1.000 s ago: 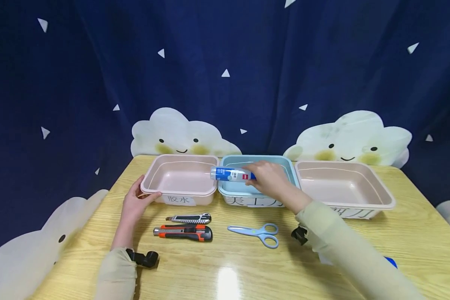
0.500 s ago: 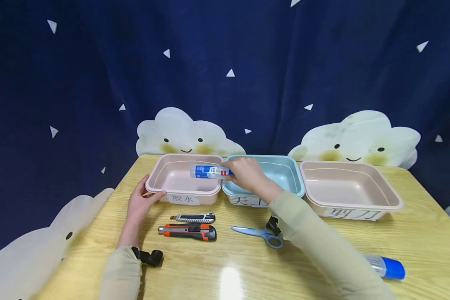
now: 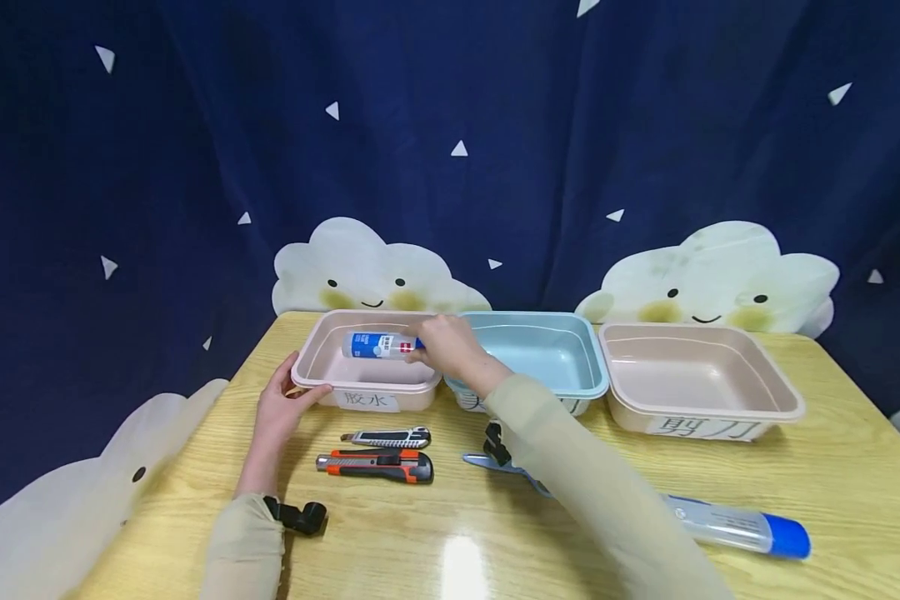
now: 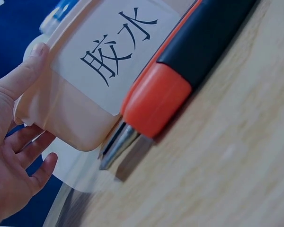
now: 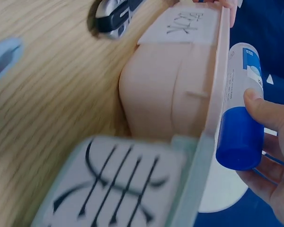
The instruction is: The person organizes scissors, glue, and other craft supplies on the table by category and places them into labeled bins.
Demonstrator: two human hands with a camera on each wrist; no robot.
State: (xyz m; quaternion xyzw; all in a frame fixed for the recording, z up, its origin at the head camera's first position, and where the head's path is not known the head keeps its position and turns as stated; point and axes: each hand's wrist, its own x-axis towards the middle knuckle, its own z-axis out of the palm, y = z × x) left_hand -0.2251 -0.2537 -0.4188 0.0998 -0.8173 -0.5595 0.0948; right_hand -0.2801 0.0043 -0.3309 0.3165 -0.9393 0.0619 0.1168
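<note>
In the head view, my right hand [image 3: 450, 346] holds a clear glue bottle [image 3: 375, 345] with a blue and white label, lying sideways above the left pink bin [image 3: 367, 387]. The right wrist view shows thumb and fingers around the bottle near its blue cap [image 5: 240, 139]. My left hand [image 3: 281, 407] grips that bin's left front corner, thumb on the rim [image 4: 35, 54] and fingers along the side. In front of the bin lie a silver-black utility knife [image 3: 387, 437] and a larger orange-black utility knife [image 3: 375, 465]. Blue scissors [image 3: 495, 463] are partly hidden under the right forearm.
A blue bin [image 3: 547, 350] stands beside the left one, and another pink bin [image 3: 697, 367] farther right. All carry paper labels on the front. A second glue bottle [image 3: 727, 525] with a blue cap lies at the right front, partly behind the right sleeve. A dark curtain [image 3: 450, 67] hangs behind.
My right hand has carried the glue bottle left, from above the blue bin to above the left pink bin. More of the second bottle shows; the forearm now covers more of the scissors.
</note>
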